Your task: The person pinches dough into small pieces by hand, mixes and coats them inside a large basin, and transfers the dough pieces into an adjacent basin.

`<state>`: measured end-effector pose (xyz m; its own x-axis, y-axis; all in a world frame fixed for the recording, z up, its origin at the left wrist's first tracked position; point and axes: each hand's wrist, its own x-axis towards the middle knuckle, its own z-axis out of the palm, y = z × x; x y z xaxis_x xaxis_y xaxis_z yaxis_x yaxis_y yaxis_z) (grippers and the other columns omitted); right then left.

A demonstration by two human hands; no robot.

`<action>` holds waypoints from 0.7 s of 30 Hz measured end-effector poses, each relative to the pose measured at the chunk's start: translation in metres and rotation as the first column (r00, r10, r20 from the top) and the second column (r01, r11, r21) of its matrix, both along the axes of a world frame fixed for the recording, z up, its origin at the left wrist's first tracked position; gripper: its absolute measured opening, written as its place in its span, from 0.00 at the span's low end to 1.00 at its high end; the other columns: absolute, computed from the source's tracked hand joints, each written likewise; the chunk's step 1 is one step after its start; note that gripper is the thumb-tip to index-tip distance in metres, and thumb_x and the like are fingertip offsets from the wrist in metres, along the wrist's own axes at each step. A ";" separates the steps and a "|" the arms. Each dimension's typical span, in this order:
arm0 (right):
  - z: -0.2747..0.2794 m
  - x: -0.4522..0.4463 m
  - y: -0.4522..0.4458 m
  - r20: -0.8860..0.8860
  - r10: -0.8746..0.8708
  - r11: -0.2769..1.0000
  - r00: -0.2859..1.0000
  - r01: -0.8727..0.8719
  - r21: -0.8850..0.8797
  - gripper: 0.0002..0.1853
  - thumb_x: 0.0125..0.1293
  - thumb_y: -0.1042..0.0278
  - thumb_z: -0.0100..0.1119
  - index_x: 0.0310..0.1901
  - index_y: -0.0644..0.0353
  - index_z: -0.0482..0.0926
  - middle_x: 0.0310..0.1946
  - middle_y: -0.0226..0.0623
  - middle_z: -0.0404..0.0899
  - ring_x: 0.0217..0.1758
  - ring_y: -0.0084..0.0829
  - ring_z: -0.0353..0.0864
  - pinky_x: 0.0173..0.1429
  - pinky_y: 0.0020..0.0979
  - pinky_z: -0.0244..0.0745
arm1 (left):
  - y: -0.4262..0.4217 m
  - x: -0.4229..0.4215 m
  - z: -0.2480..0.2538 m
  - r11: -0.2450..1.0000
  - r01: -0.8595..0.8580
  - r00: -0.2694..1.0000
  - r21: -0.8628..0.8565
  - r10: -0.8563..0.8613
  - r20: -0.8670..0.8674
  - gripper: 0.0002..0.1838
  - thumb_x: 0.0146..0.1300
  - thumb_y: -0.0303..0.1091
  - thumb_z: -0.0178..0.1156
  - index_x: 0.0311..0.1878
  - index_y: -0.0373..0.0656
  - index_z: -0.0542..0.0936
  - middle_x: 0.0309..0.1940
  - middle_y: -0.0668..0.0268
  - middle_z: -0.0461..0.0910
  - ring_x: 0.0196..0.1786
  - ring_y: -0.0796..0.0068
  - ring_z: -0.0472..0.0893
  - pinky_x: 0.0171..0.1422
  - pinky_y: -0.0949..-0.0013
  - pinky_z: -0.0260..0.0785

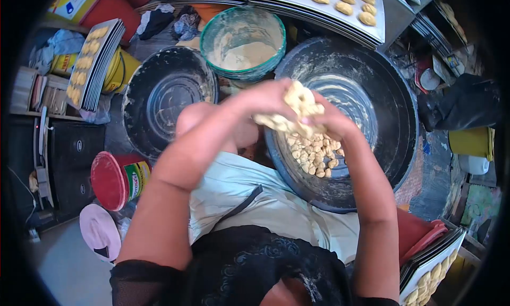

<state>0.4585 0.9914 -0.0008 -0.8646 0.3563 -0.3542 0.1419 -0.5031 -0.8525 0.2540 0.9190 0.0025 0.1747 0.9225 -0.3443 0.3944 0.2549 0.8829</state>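
A lump of pale, soft dough [300, 101] hangs between my two hands above the left part of a large black basin [396, 93]. My left hand [270, 98] is closed on it from the left, its fingers slightly blurred. From the right, my right hand [333, 117] grips the same dough with fingers curled around it. Below my hands, many small dough pieces [317, 156] lie heaped in the near part of the basin. Streaks of dough or flour coat the basin's inside.
A green-rimmed tub [284, 46] with flour stands at the back. Left of it is another black basin [139, 120]. Stacked trays [313, 9] bearing shaped dough line the back, with more trays [109, 56] at left. A red bucket [106, 181] sits by my left arm. A person's dark-clothed leg [470, 101] is at right.
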 end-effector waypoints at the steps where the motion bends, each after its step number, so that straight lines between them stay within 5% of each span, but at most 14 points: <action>1: 0.017 -0.033 -0.003 -0.078 0.069 0.997 0.995 -0.067 0.029 0.40 0.47 0.71 0.74 0.63 0.63 0.64 0.55 0.38 0.74 0.59 0.31 0.74 0.63 0.33 0.70 | -0.013 -0.031 0.021 0.997 -0.015 0.993 0.075 0.005 0.120 0.38 0.43 0.33 0.75 0.58 0.35 0.69 0.50 0.59 0.79 0.52 0.71 0.78 0.59 0.68 0.70; 2: 0.020 -0.067 -0.007 -0.124 0.083 0.996 0.989 -0.079 0.033 0.38 0.48 0.70 0.74 0.62 0.63 0.66 0.54 0.38 0.75 0.58 0.31 0.75 0.62 0.33 0.71 | -0.034 -0.055 0.061 0.996 -0.088 0.984 0.013 0.085 0.155 0.40 0.44 0.32 0.74 0.61 0.35 0.67 0.52 0.60 0.78 0.54 0.71 0.76 0.60 0.68 0.69; 3: 0.056 -0.099 -0.021 -0.168 0.168 0.986 0.971 -0.166 0.024 0.36 0.51 0.71 0.72 0.62 0.63 0.66 0.53 0.38 0.76 0.57 0.31 0.75 0.60 0.33 0.73 | -0.052 -0.089 0.074 0.984 -0.154 0.988 0.094 0.156 -0.013 0.41 0.45 0.33 0.73 0.62 0.34 0.65 0.52 0.58 0.77 0.52 0.70 0.78 0.57 0.69 0.72; 4: 0.051 -0.136 -0.023 -0.248 0.249 0.965 0.936 -0.260 -0.013 0.42 0.52 0.69 0.72 0.67 0.60 0.59 0.59 0.39 0.71 0.62 0.33 0.72 0.64 0.35 0.72 | -0.069 -0.121 0.092 0.982 -0.176 0.984 0.065 0.174 0.026 0.42 0.46 0.32 0.72 0.65 0.36 0.63 0.54 0.57 0.76 0.54 0.70 0.77 0.59 0.68 0.71; 5: 0.065 -0.166 -0.041 -0.237 0.146 0.988 0.960 -0.153 -0.011 0.38 0.54 0.70 0.70 0.65 0.62 0.60 0.56 0.43 0.72 0.55 0.34 0.77 0.59 0.34 0.75 | -0.088 -0.146 0.115 0.967 -0.253 0.967 0.026 0.253 0.024 0.42 0.47 0.31 0.71 0.66 0.37 0.63 0.55 0.58 0.75 0.57 0.69 0.75 0.61 0.67 0.69; 8: 0.090 -0.236 -0.062 -0.099 0.203 0.978 0.974 -0.207 -0.028 0.46 0.57 0.67 0.68 0.71 0.62 0.48 0.61 0.51 0.65 0.63 0.48 0.70 0.62 0.56 0.68 | -0.131 -0.220 0.140 0.937 -0.342 0.930 -0.068 0.327 -0.167 0.43 0.47 0.30 0.68 0.69 0.38 0.62 0.58 0.60 0.73 0.60 0.70 0.73 0.64 0.67 0.66; 10: 0.092 -0.257 -0.068 -0.070 0.211 0.976 0.975 -0.214 -0.037 0.48 0.57 0.63 0.69 0.72 0.61 0.48 0.64 0.53 0.62 0.66 0.49 0.66 0.64 0.53 0.66 | -0.150 -0.288 0.112 0.925 -0.380 0.870 -0.030 0.346 -0.352 0.40 0.45 0.30 0.67 0.66 0.36 0.66 0.55 0.59 0.76 0.57 0.69 0.75 0.61 0.67 0.67; 14: 0.081 -0.230 -0.064 -0.060 0.126 0.979 0.990 -0.114 0.168 0.40 0.58 0.63 0.68 0.70 0.60 0.58 0.63 0.44 0.65 0.63 0.36 0.67 0.61 0.41 0.68 | -0.150 -0.321 0.080 0.870 -0.483 0.631 -0.103 0.264 -0.729 0.33 0.43 0.30 0.67 0.58 0.33 0.75 0.45 0.57 0.81 0.49 0.66 0.80 0.55 0.67 0.70; 17: 0.028 -0.172 -0.037 0.040 0.158 0.963 0.987 -0.163 0.215 0.35 0.60 0.63 0.67 0.67 0.60 0.63 0.60 0.41 0.69 0.61 0.31 0.69 0.61 0.37 0.69 | -0.135 -0.321 0.039 0.934 -0.357 0.561 0.008 0.221 -0.798 0.27 0.44 0.34 0.67 0.50 0.32 0.79 0.44 0.50 0.82 0.49 0.59 0.81 0.55 0.64 0.72; 20: -0.016 -0.084 -0.025 0.179 0.046 0.840 0.983 -0.135 0.526 0.24 0.60 0.60 0.67 0.55 0.62 0.74 0.50 0.37 0.76 0.48 0.28 0.76 0.53 0.31 0.72 | -0.087 -0.265 0.025 0.986 -0.166 0.762 0.013 0.137 -0.633 0.26 0.49 0.33 0.66 0.51 0.30 0.77 0.43 0.52 0.83 0.45 0.64 0.82 0.51 0.66 0.72; 21: 0.002 -0.058 -0.032 0.111 0.007 0.896 0.994 -0.056 0.441 0.20 0.59 0.62 0.68 0.48 0.62 0.76 0.43 0.34 0.77 0.45 0.27 0.77 0.50 0.29 0.72 | -0.069 -0.241 0.016 0.995 -0.089 0.812 0.041 0.096 -0.575 0.24 0.50 0.34 0.65 0.51 0.31 0.77 0.43 0.52 0.83 0.45 0.64 0.82 0.51 0.66 0.73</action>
<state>0.4010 0.9596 0.0011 -0.8451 0.4702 -0.2543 0.2508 -0.0713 -0.9654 0.0131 0.8504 0.0188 -0.1389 0.9285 -0.3444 0.8064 0.3079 0.5049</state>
